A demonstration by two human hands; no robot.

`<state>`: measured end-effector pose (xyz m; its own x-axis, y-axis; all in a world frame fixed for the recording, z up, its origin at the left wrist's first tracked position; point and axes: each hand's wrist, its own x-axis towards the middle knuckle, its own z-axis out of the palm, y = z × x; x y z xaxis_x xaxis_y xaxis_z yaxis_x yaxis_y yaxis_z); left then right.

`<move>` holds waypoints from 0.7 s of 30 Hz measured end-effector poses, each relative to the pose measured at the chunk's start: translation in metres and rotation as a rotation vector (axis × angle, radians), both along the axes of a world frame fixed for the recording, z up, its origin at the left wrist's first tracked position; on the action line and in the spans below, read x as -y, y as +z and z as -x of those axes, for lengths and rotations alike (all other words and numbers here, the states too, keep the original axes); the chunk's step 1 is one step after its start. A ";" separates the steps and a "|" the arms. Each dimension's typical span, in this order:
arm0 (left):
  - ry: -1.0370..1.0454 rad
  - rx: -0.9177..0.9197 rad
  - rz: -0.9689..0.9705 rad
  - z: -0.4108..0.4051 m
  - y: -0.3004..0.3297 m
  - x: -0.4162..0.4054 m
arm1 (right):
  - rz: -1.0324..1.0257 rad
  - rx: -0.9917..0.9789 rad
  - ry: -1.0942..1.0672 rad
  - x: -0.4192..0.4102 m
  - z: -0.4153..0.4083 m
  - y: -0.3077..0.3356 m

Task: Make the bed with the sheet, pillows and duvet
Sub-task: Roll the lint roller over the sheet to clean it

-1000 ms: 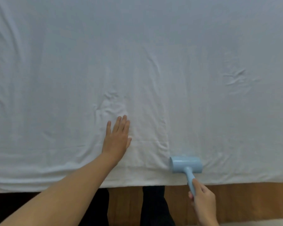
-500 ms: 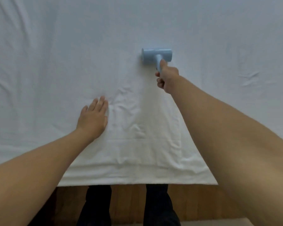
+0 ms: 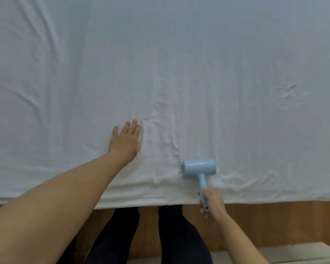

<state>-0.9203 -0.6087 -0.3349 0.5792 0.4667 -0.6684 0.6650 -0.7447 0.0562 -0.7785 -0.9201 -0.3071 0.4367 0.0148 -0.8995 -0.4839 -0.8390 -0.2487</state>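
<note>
Left hand (image 3: 125, 142) flat at centre frame, fingers straight, pinning the white sheet (image 3: 217, 73) taut — right hand (image 3: 211, 202) gripping the blue lint roller (image 3: 199, 167) handle at lower right, smoothing.

sheet (image 3: 198, 63): ran off the top, left and right edges
roller handle (image 3: 203, 189): lower part was covered by the right hand (image 3: 212, 203)
left hand (image 3: 125, 141): palm was hidden, flat against the sheet
legs (image 3: 179, 235): cut off at the bottom edge
</note>
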 end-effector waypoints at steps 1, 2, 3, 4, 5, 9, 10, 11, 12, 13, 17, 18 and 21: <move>-0.001 -0.006 0.005 0.002 0.000 0.003 | 0.017 -0.021 -0.003 0.013 0.007 0.003; 0.000 -0.013 0.006 0.003 0.000 0.007 | 0.037 -0.039 -0.012 0.021 0.012 0.006; 0.001 -0.021 0.006 0.005 0.000 0.012 | 0.058 -0.054 -0.012 0.028 0.015 0.006; 0.003 -0.032 0.007 0.005 0.000 0.015 | 0.073 -0.067 -0.007 0.033 0.017 0.007; 0.006 -0.040 0.011 0.005 0.001 0.018 | 0.078 -0.073 -0.001 0.037 0.020 0.007; 0.072 -0.045 0.061 0.005 0.007 0.028 | 0.037 0.022 0.033 0.043 0.029 0.019; 0.087 -0.042 0.061 0.005 0.009 0.030 | 0.016 0.059 0.026 0.041 0.032 0.024; 0.101 -0.039 0.059 0.006 0.011 0.032 | -0.006 0.091 0.020 0.040 0.034 0.027; 0.116 -0.032 0.057 0.006 0.014 0.032 | -0.030 0.115 0.015 0.036 0.035 0.031; 0.130 -0.022 0.055 0.007 0.017 0.032 | -0.060 0.130 0.009 0.031 0.035 0.034; 0.170 0.044 0.024 0.013 0.026 0.026 | -0.201 0.191 -0.022 -0.011 0.027 0.050; 0.186 0.053 0.011 0.016 0.029 0.022 | -0.240 0.196 -0.024 -0.030 0.023 0.054; 0.207 0.076 -0.043 0.034 0.034 0.007 | -0.342 0.177 -0.040 -0.101 0.011 0.055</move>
<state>-0.9544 -0.6158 -0.3010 0.5155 0.6084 -0.6034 0.7992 -0.5953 0.0825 -0.7895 -0.8187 -0.2519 0.5912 0.2810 -0.7560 -0.4388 -0.6745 -0.5938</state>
